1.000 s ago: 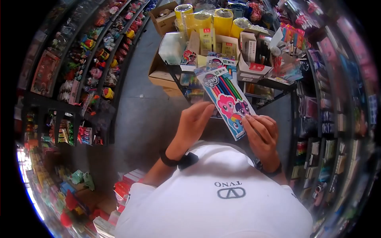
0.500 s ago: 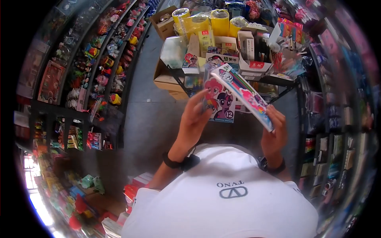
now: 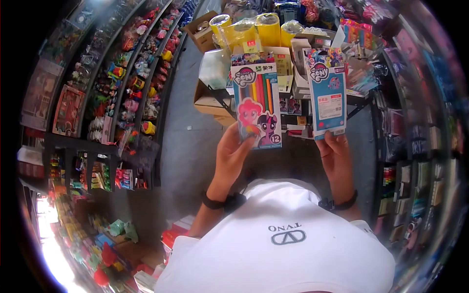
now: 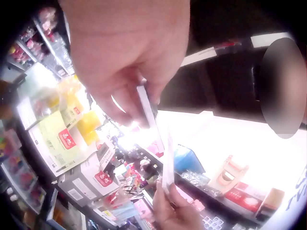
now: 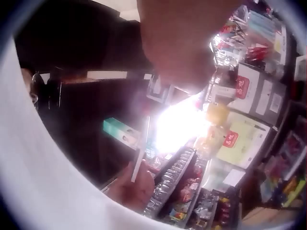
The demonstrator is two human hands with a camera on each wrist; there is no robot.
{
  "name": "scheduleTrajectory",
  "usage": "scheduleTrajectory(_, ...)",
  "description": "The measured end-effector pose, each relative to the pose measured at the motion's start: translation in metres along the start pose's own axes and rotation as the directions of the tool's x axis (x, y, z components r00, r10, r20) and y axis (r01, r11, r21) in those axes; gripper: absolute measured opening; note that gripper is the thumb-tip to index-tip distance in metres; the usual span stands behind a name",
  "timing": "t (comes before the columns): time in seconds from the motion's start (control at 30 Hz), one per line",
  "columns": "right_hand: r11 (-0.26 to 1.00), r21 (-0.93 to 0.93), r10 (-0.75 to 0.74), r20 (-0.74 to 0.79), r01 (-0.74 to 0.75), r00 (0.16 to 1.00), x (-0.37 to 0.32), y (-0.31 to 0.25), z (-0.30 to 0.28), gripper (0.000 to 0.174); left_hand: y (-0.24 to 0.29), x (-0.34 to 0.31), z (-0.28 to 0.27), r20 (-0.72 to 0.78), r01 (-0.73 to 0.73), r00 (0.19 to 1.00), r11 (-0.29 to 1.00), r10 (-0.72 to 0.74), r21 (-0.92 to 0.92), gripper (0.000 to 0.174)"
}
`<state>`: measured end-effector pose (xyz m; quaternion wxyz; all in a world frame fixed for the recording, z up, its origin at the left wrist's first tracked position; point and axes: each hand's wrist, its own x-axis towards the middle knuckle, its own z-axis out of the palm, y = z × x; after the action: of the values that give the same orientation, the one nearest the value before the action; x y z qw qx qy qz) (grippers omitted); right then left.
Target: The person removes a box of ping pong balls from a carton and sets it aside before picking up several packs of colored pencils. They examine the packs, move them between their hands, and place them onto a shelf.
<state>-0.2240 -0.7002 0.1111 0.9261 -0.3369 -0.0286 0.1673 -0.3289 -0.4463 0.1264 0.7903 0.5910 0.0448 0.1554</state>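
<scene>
My left hand (image 3: 232,154) grips a boxed set of coloring pencils (image 3: 243,93) by its lower left edge, thumb across the front. Pony characters, a "12" and a row of colored pencils show on that face. To its right, my right hand (image 3: 336,156) pinches a second pencil box (image 3: 328,100) at the bottom edge, its blue back with a white label turned toward me. Both boxes stand upright side by side, a gap between them. From the left wrist, the left hand's box (image 4: 151,115) and the right hand's box (image 4: 168,163) appear edge-on.
Behind the boxes, a rack holds an open carton (image 3: 300,88), yellow rolls (image 3: 268,30) and a clear-wrapped pack (image 3: 215,66). Shelves of toys (image 3: 129,105) line the left, shelves of stationery (image 3: 405,180) the right. Red and white boxes (image 3: 176,234) sit by my left elbow.
The two pencil boxes, overlapping earlier, have come apart. The right one has swung upright and turned to its back; the left hand now grips the other.
</scene>
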Motion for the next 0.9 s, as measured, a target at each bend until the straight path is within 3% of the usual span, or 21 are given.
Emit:
scheduleTrajectory(0.23, 0.998, 0.006, 0.067, 0.009, -0.067, 0.998, -0.006, 0.005, -0.003, 0.037, 0.003, 0.002, 0.004, 0.032, 0.130, 0.992, 0.944, -0.126, -0.304, 0.064)
scheduleTrajectory(0.33, 0.997, 0.010, 0.072, 0.011, -0.073, 0.997, -0.005, 0.006, -0.005, 0.035, 0.003, 0.004, 0.005, 0.044, 0.137, 0.991, 0.934, -0.130, -0.330, 0.067)
scheduleTrajectory(0.53, 0.998, -0.006, 0.057, -0.020, -0.057, 0.998, -0.004, 0.013, -0.013, 0.039, -0.006, 0.002, -0.005, 0.092, 0.148, 0.988, 0.936, -0.125, -0.319, 0.066)
scheduleTrajectory(0.73, 0.990, -0.019, 0.143, -0.001, -0.143, 0.990, -0.005, 0.013, -0.004, 0.044, -0.017, 0.007, -0.003, 0.167, 0.079, 0.984, 0.992, -0.061, -0.102, 0.071)
scheduleTrajectory(0.9, 0.984, 0.007, 0.178, 0.082, -0.179, 0.981, -0.002, 0.017, 0.004, 0.046, -0.002, 0.011, 0.019, 0.176, 0.025, 0.984, 0.986, 0.005, -0.167, 0.072)
